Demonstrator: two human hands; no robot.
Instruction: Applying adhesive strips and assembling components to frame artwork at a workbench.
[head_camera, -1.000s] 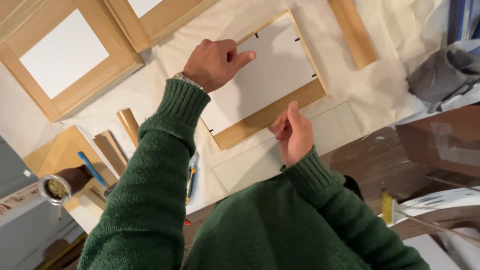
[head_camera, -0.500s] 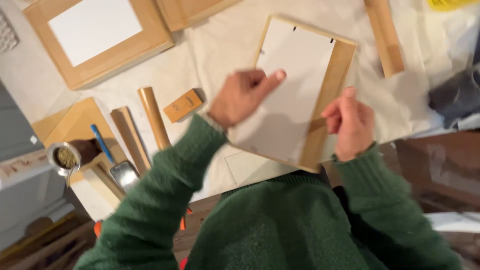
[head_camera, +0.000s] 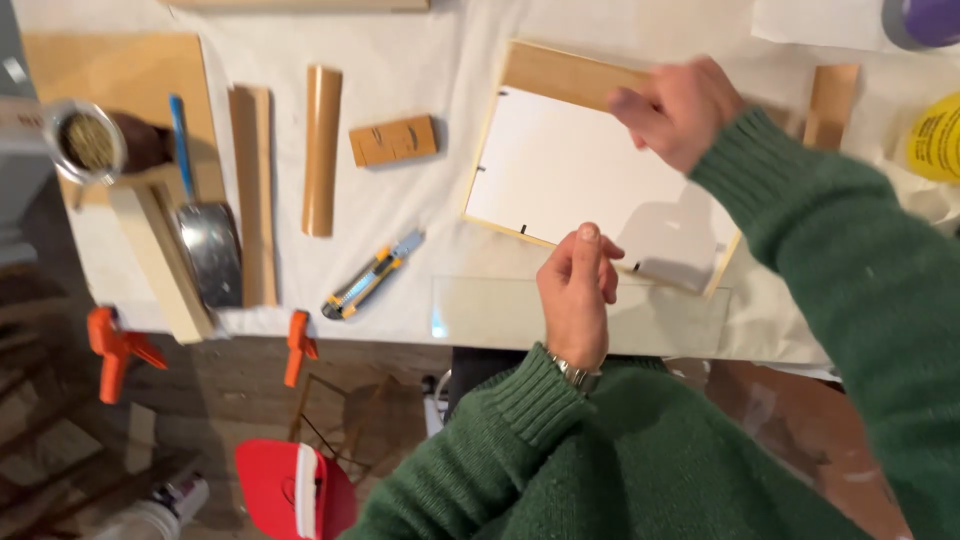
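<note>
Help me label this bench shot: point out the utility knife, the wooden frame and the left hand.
utility knife (head_camera: 372, 275), head view, middle of its handle.
wooden frame (head_camera: 565, 75), head view, bare top rail.
left hand (head_camera: 577, 290), head view, back of the hand.

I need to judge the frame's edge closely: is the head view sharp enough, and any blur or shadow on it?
Head view: the right hand is motion-blurred at the wooden frame's top edge; the left hand is sharper. A soft hand shadow falls on the white backing. Light is even, no glare there.
</note>
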